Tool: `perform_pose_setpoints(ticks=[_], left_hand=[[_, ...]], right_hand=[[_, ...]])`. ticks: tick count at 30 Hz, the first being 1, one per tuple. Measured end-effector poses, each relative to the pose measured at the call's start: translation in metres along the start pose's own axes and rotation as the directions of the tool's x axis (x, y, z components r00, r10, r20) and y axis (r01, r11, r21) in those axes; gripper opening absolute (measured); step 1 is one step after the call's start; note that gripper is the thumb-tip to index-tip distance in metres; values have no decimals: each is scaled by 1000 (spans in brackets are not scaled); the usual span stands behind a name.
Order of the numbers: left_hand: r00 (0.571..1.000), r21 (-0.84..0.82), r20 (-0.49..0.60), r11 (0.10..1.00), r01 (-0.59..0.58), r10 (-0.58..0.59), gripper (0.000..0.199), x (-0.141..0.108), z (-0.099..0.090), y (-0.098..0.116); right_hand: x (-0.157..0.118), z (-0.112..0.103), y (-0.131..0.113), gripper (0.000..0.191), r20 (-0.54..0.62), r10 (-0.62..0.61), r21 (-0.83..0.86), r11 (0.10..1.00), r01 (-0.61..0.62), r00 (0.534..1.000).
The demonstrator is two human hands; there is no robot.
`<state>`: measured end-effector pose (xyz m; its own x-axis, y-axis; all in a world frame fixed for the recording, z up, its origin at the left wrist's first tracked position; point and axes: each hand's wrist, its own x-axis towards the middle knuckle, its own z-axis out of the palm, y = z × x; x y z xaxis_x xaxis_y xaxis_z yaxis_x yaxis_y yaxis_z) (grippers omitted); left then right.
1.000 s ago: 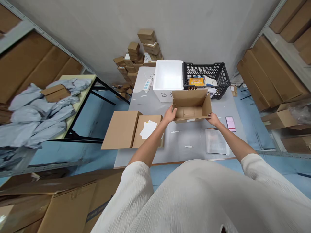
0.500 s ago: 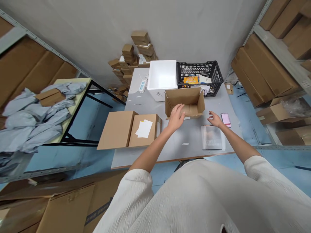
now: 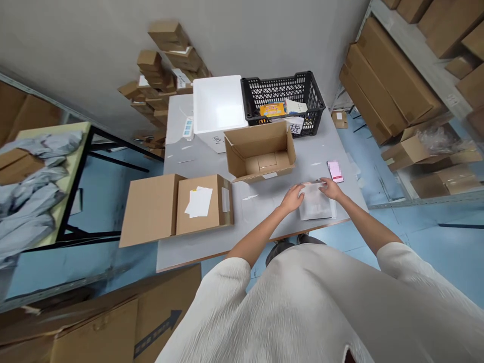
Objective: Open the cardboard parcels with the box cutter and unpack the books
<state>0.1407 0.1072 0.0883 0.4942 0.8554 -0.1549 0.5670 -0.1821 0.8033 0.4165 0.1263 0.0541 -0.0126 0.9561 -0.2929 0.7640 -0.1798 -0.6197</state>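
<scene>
Head view: L hand is resting at the far L corner of a clear plastic packet, fingers bent & a bit spread. R hand is touching the same packet's far R corner, fingers half curled. Both are looking loosely open; can't tell if either is actually pinching the plastic. Packet is lying flat on the gray surface, nr its front edge. Phone is lying just beyond the R hand, screen showing pink. Open cardbd box is standing farther back & to the L, apart from both hands, flaps up. Behind it, white bin & black crate are standing side by side, crate holding an orange box. Well L of the packet, brown ctn is sitting w/ white papers lying on top
</scene>
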Motion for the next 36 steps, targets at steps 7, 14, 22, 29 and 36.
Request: perform_pose_setpoints(ticks=[7,14,22,29,36], left_hand=[[969,33,149,980,196,-198,53,17,58,-29],[901,-1,209,921,389,-381,58,22,95,-45],[858,-50,226,874,483,-461,64,20,113,-59],[825,-153,240,819,553,-511,76,19,116,-66],[819,-243,214,783,573,-533,68,13,110,-67]], right_hand=[[-26,20,42,53,-35,171,-170,970,-175,985],[-30,39,55,63,56,302,-243,929,-280,952],[-20,48,58,58,15,356,-114,929,-352,934],[-19,45,46,46,-78,386,-32,921,-389,919],[-14,40,19,16,-6,241,-45,970,-241,971]])
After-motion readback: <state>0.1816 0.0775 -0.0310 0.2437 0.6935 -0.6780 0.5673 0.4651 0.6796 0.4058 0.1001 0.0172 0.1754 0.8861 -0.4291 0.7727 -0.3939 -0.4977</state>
